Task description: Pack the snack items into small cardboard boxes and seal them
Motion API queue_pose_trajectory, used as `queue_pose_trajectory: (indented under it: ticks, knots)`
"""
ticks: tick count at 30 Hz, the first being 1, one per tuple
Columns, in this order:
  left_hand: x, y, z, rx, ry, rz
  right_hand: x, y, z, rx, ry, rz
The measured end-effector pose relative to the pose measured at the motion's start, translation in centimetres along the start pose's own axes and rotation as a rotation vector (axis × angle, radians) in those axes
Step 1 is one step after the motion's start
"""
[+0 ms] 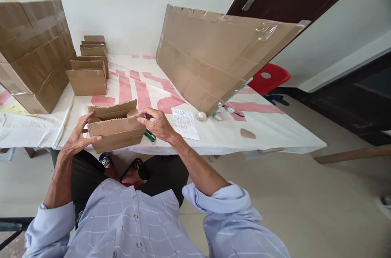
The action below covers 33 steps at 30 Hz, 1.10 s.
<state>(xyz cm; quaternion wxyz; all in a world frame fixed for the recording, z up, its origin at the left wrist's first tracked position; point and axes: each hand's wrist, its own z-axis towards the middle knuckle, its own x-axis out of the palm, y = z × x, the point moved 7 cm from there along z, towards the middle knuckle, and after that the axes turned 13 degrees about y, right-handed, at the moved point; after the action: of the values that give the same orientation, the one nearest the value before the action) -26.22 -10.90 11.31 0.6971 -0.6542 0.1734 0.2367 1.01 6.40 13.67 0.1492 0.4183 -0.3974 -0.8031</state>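
Note:
A small open cardboard box point(117, 131) is held at the table's front edge, its long flaps standing up and its near side tilted toward me. My left hand point(77, 134) grips the left end, thumb along the near side and fingers at the back. At the right end, my right hand point(157, 123) pinches the upper corner, by a short end flap point(132, 113). Partly hidden behind the box's right side lies a green-handled cutter point(150, 136). A paper sheet with a grid of small drawn shapes point(185, 123) lies right of my right hand.
Several small open boxes point(88, 81) stand in a row at the back left, beside a large carton point(36, 54). A big cardboard panel point(214, 50) leans at the table's back right. Tape rolls point(200, 116) and a brown scrap point(247, 133) lie on the white tablecloth point(220, 140). Behind is a red chair point(269, 79).

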Motion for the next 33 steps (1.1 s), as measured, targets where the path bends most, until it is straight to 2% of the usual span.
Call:
queue_pose_trajectory:
  ticks: [13,21,29,33]
  knots:
    - [-0.5,-0.4,0.8,0.001,-0.028,-0.022,-0.3,-0.2,0.4,-0.177,-0.138,-0.161]
    - [-0.6,-0.7,0.9,-0.011,-0.033,0.024,0.6,-0.5,-0.1,-0.189,-0.195,-0.358]
    - [-0.6,0.1,0.8,-0.002,-0.055,-0.041,1.3,0.5,-1.5,-0.396,-0.361,-0.577]
    - [-0.6,0.3,0.9,0.002,-0.067,-0.044,1.6,0.9,-1.5,-0.429,-0.374,-0.656]
